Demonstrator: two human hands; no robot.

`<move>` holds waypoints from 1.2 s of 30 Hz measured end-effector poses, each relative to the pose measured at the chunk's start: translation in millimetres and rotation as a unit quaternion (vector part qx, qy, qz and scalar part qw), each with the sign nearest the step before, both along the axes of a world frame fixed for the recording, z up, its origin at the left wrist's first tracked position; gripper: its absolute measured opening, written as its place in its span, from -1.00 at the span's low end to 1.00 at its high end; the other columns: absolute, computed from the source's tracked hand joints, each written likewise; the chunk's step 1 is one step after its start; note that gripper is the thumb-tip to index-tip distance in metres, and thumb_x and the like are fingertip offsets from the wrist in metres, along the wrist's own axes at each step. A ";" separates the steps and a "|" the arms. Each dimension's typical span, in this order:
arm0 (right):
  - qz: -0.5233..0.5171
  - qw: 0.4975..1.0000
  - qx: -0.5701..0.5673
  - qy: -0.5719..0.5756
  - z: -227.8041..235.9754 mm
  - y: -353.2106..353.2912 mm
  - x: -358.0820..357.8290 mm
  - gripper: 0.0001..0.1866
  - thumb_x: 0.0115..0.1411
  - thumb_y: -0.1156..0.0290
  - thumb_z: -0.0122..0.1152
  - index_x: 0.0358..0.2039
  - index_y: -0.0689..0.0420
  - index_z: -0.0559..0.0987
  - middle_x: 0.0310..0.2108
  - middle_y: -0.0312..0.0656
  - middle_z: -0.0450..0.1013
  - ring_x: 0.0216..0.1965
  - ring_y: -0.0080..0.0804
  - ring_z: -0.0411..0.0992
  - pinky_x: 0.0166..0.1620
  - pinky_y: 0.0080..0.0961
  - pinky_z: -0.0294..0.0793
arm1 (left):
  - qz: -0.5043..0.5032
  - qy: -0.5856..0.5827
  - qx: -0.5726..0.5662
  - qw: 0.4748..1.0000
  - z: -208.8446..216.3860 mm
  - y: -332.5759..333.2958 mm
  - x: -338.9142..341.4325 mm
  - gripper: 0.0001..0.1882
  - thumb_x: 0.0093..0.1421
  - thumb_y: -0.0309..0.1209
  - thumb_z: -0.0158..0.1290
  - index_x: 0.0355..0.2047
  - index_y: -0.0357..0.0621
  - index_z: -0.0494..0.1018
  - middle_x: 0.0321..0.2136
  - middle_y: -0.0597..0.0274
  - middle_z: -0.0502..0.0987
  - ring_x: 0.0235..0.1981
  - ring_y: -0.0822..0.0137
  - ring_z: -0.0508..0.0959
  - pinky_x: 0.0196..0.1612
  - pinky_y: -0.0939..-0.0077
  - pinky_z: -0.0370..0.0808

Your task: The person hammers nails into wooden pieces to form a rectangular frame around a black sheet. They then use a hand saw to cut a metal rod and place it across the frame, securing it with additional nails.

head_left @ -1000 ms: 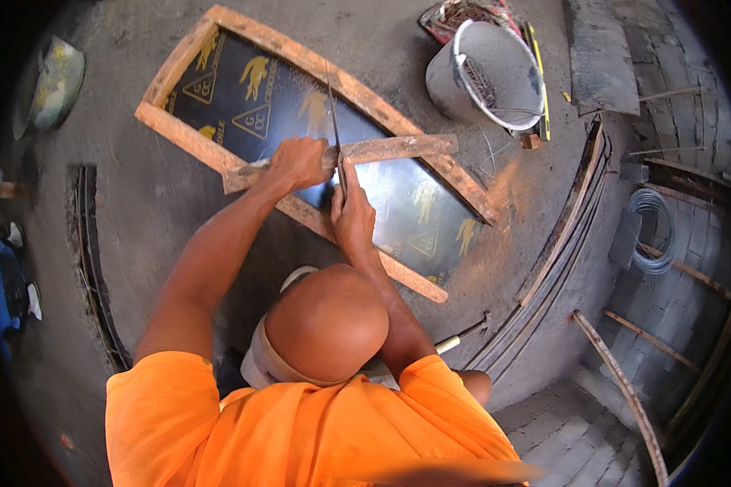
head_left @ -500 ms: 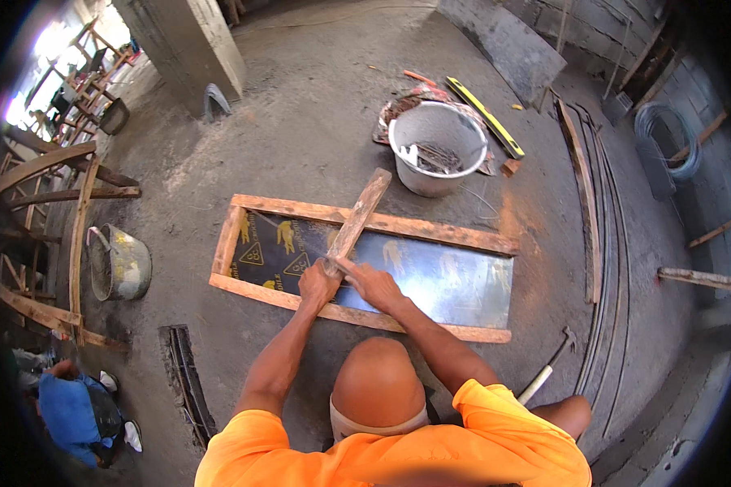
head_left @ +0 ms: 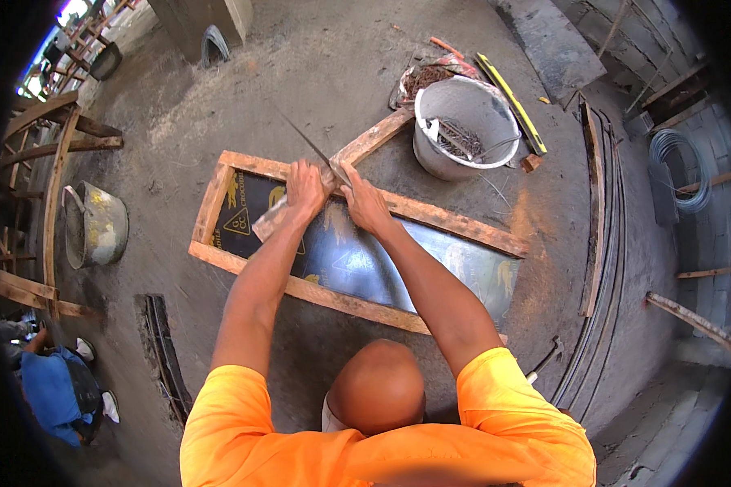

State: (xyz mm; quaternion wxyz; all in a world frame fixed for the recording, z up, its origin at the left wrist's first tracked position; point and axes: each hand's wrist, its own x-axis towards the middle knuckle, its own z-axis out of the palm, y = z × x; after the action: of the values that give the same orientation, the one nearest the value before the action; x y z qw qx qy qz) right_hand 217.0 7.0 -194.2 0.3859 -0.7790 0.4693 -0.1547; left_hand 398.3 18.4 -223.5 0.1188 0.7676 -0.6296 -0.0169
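A rough wooden strip [head_left: 375, 138] lies slantwise across a shallow wooden frame [head_left: 455, 221] on the floor. Inside the frame is a shiny dark panel [head_left: 353, 264] with yellow print. My left hand [head_left: 304, 191] is closed round the strip near the frame's far rail. Beside it, my right hand [head_left: 367, 204] grips what looks like a handsaw [head_left: 306, 138]. Its thin blade shows edge-on, crossing the strip close to my left fingers and pointing away to the far left. My right fingers hide the handle.
A pale bucket [head_left: 467, 122] with metal bits stands beyond the frame, beside a yellow spirit level [head_left: 512, 105]. A hammer [head_left: 547, 357] and long rods [head_left: 605, 325] lie at right. At left are a stained bucket [head_left: 97, 227], timber [head_left: 61, 195] and a person in blue [head_left: 53, 390].
Both hands have moved forward to the frame's far rail. More blade now sticks out beyond my fingers. The wooden strip has turned, its far end swinging right toward the pale bucket.
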 end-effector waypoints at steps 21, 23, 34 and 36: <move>-0.018 0.997 -0.058 0.051 39.9 91.9 -71.6 -0.36 0.41 0.43 0.14 0.46 -0.21 0.29 -0.24 0.32 0.57 -0.26 0.33 0.57 -0.24 0.10 0.55 | -0.047 0.063 0.038 0.996 -32.3 1.4 10.6 -0.41 0.23 -0.13 0.27 0.08 -0.34 0.40 0.22 -0.27 0.38 0.38 -0.21 0.27 0.34 -0.29 0.19; -0.019 0.992 -0.125 0.029 65.8 130.7 -112.7 -0.31 0.37 0.52 0.19 0.47 -0.18 0.30 -0.30 0.32 0.56 -0.31 0.30 0.57 -0.26 0.06 0.55 | -0.056 0.045 0.074 0.995 -39.5 -2.1 12.7 -0.33 0.28 -0.04 0.18 0.13 -0.40 0.35 0.32 -0.31 0.30 0.42 -0.24 0.22 0.40 -0.37 0.10; -0.026 0.994 -0.110 -0.014 -12.8 29.9 -2.0 -0.38 0.42 0.41 0.12 0.46 -0.19 0.29 -0.29 0.28 0.57 -0.31 0.31 0.57 -0.27 0.06 0.56 | -0.074 -0.084 0.030 0.993 -60.7 -4.4 11.5 -0.48 0.32 -0.15 0.03 0.08 -0.38 0.46 0.28 -0.46 0.35 0.46 -0.36 0.14 0.37 -0.59 -0.02; -0.029 0.999 -0.023 0.024 11.4 66.9 -42.9 -0.39 0.42 0.41 0.12 0.45 -0.24 0.31 -0.26 0.31 0.56 -0.24 0.33 0.57 -0.19 0.08 0.56 | -0.079 -0.103 0.026 0.991 -59.4 -3.9 10.0 -0.51 0.30 -0.18 0.03 0.06 -0.36 0.47 0.27 -0.46 0.35 0.50 -0.35 0.02 0.35 -0.67 -0.09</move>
State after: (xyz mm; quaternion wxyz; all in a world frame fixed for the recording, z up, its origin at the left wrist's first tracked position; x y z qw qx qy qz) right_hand 174.1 73.9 -182.8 0.3517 -0.7771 0.4975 -0.1578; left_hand 408.3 14.5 -282.9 0.0315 0.7163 -0.6961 0.0360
